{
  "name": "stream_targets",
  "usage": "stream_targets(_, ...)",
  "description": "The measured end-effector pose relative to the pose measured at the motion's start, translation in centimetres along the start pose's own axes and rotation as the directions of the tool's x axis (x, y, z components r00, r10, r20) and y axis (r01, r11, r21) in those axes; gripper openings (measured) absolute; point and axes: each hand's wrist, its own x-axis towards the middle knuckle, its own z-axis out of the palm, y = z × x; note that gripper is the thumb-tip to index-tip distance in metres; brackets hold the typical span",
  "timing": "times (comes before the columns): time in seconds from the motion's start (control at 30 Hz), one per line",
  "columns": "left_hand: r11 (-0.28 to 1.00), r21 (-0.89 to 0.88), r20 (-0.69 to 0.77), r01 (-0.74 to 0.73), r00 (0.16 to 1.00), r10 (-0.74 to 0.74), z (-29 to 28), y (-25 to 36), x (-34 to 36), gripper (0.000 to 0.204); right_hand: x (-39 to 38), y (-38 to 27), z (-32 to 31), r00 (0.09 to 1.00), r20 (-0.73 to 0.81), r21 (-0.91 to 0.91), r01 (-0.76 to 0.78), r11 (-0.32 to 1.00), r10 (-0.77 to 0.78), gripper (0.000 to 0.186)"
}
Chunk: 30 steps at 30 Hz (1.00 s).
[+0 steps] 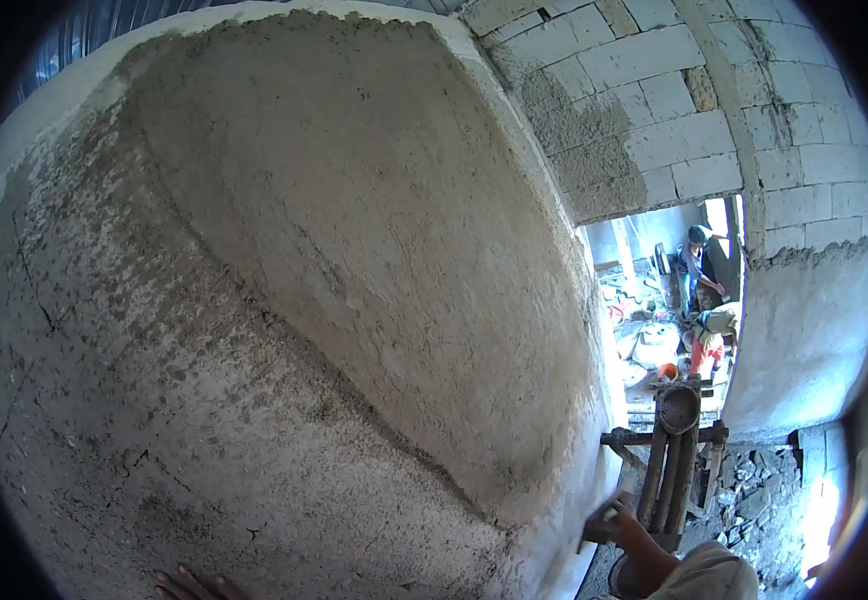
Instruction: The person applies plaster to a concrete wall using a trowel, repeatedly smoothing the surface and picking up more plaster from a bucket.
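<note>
Rough plaster wall (284, 440) lies nearest the camera, its near surface grey, grainy and pitted, with dark cracks toward the left. At the lower edge, the left hand (197, 586) shows extended, parted fingers over this coarse coat; the palm is cut off, and contact cannot be confirmed. Above and rightward spreads a broad patch of smoother, browner mortar (384, 230) — its lower border a raised, ragged ridge running diagonally down to the right.

Beyond the patch's lower right end, the right hand (622, 512) is closed around a flat, dark hand tool (596, 526), held nearly edge-on at the wall's pale margin; whether its face touches cannot be told. A light sleeve (706, 574) covers the upper arm. Just beyond stand rough timber poles (666, 480) — a round, shallow pan (678, 408) sits on them, mortar-grey inside.

Through the bright doorway, two people are beside white sacks (656, 345). Farther right, pale blockwork (669, 100) with uneven mortar joints stands above smooth grey render (804, 340) and broken rubble (759, 490).
</note>
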Motion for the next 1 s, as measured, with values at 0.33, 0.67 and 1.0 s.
stream_targets(0.33,0.999,-0.035,-0.060,0.010,0.998,-0.012,-1.0,0.4,0.3,0.066,-12.4,2.7,-16.8,0.749,-0.484,-0.420,0.256,0.871,-0.453,0.054)
stream_targets(0.67,0.950,0.301,-0.055,-0.076,0.994,0.097,2.0,-2.7,-1.3,0.063,-7.5,5.1,-0.9,0.739,0.050,-0.674,0.521,0.523,-0.672,0.080)
stream_targets(1.0,1.000,-0.003,-0.048,-0.022,0.999,0.021,-0.7,-1.0,-0.2,0.064,-14.7,10.3,5.4,0.836,0.001,-0.672,0.406,0.619,-0.548,0.074)
